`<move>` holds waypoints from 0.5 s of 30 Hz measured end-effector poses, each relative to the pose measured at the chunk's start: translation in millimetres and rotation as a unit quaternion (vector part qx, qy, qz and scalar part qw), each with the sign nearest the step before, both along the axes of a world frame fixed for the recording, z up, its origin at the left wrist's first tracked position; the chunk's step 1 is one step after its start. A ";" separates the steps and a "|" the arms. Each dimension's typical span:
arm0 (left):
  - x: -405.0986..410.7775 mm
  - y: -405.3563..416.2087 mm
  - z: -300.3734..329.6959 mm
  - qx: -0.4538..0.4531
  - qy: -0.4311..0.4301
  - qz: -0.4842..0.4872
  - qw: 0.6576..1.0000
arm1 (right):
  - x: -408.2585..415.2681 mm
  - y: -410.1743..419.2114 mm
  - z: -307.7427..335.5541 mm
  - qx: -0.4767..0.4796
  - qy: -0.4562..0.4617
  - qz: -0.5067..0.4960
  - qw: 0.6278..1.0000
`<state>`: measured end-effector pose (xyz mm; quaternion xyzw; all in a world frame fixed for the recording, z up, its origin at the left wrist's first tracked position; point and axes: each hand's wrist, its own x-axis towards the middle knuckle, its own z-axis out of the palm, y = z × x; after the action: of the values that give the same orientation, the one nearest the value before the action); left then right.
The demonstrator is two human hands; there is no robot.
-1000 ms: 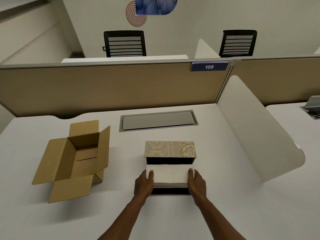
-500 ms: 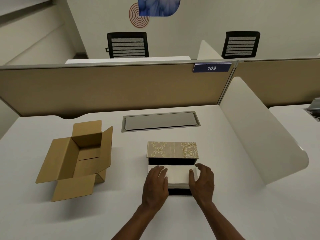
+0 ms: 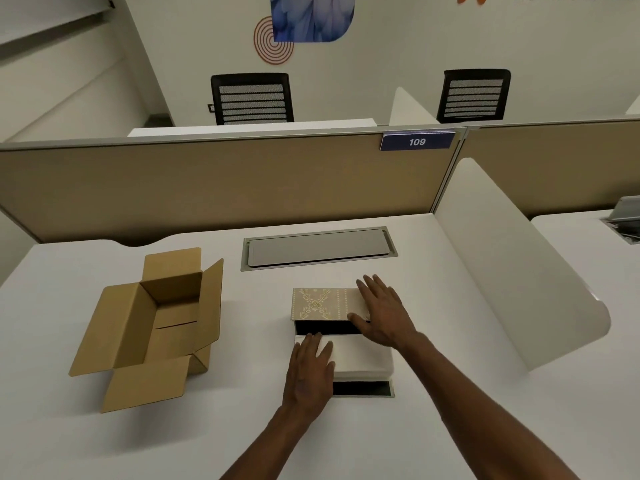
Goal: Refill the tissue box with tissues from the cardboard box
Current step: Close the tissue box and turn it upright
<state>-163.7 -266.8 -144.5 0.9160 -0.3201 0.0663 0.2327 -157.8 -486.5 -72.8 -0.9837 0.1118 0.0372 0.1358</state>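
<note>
Nearest the camera, the left hand point(image 3: 309, 370) lies flat, fingers point(image 3: 313, 344) spread, on the left end of the tissues point(image 3: 362, 356), holding nothing. That white stack sits in the open tissue box point(image 3: 363, 389), long axis left to right, with a dark gap behind it. Just past the gap, the right hand point(image 3: 384, 315) rests open on the right end of the patterned lid point(image 3: 320, 303), thumb at its near edge. The lid lies directly beyond the stack, so closing it likely falls to the right hand. Well to the left on the white tabletop point(image 3: 467, 393) stands the cardboard box point(image 3: 156, 323), flaps open and seemingly empty. Farther off are a grey hatch point(image 3: 318, 247), a tan partition point(image 3: 207, 185) and two chairs point(image 3: 252, 98).
</note>
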 end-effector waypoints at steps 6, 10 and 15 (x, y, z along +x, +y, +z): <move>1.4 1.7 -1.8 -0.006 -0.014 -0.005 1.000 | 26.3 -2.2 16.6 -0.014 0.075 0.039 0.996; 2.3 1.6 -5.1 -0.013 -0.013 -0.003 1.000 | 33.1 3.5 24.9 -0.020 0.090 0.039 0.995; 0.7 0.7 -6.9 -0.027 0.000 0.003 1.000 | 28.7 10.0 27.2 -0.013 0.089 0.028 0.996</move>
<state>-162.9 -266.1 -151.4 0.9103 -0.3157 0.0756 0.2569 -129.1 -476.5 -45.6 -0.9809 0.0962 0.1273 0.1110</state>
